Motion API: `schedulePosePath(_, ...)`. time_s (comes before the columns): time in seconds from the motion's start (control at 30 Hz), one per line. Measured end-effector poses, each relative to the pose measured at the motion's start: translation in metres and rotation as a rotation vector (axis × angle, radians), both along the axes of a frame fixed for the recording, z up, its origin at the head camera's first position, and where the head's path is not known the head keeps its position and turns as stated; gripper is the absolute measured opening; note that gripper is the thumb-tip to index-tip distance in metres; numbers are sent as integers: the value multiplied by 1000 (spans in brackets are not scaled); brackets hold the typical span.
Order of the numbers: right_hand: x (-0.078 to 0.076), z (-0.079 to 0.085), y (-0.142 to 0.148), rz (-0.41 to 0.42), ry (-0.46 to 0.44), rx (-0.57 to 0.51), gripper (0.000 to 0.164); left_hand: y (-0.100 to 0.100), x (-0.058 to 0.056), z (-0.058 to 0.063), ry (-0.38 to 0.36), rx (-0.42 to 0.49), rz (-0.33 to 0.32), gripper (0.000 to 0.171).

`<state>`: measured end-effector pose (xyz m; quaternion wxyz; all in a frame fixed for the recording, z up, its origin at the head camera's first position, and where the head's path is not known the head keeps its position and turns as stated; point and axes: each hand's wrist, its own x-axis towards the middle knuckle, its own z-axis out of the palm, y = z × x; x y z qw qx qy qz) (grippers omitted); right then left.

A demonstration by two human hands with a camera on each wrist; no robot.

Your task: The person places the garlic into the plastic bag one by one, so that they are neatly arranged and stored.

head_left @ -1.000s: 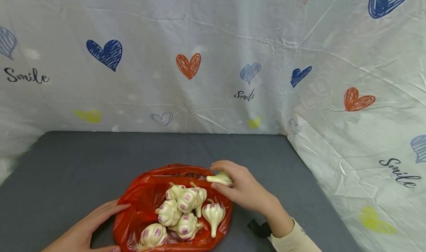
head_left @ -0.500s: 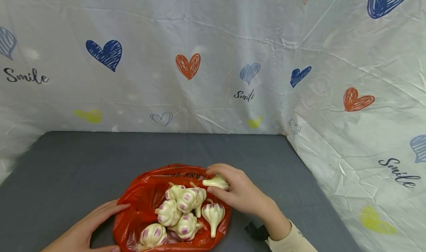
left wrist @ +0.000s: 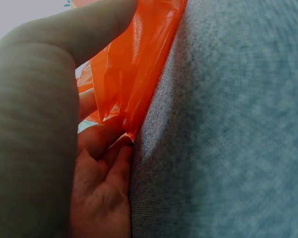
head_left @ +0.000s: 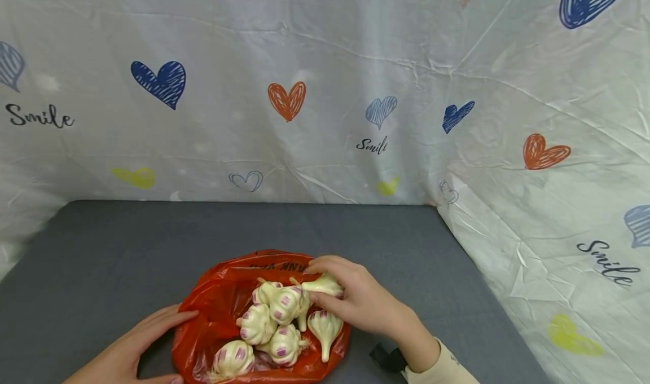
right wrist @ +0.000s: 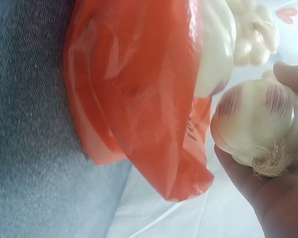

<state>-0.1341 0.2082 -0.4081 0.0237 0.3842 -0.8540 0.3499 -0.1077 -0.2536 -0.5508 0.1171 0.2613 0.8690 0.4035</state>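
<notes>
A red plastic bag [head_left: 203, 294] with dark printing lies with its mouth spread, and several white-and-purple garlic bulbs [head_left: 287, 304] sit inside it. My right hand [head_left: 363, 294] holds one more garlic bulb [head_left: 325, 284] between thumb and fingers over the bag's far right rim, its stem pointing left. In the right wrist view the root end of that garlic bulb [right wrist: 258, 119] shows, just beside the bag [right wrist: 139, 89]. My left hand [head_left: 137, 344] rests against the bag's left side, thumb and fingers spread; in the left wrist view its fingers [left wrist: 102, 141] touch the red plastic.
The bag stands on a grey cloth-covered table [head_left: 178, 232]. A white curtain [head_left: 325, 62] printed with hearts and "Smile" hangs behind and on the right. A black strap-like item [head_left: 388, 358] is beside my right wrist.
My right hand has moved a little left and toward me with the garlic bulb, further in over the bag. The left hand and the other bulbs have stayed put.
</notes>
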Motion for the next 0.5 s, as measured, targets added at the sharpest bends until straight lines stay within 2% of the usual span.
schedulePosePath(0.5, 6, -4, -9, 20, -74, 14, 37, 2, 1, 1, 31, 15, 9, 87)
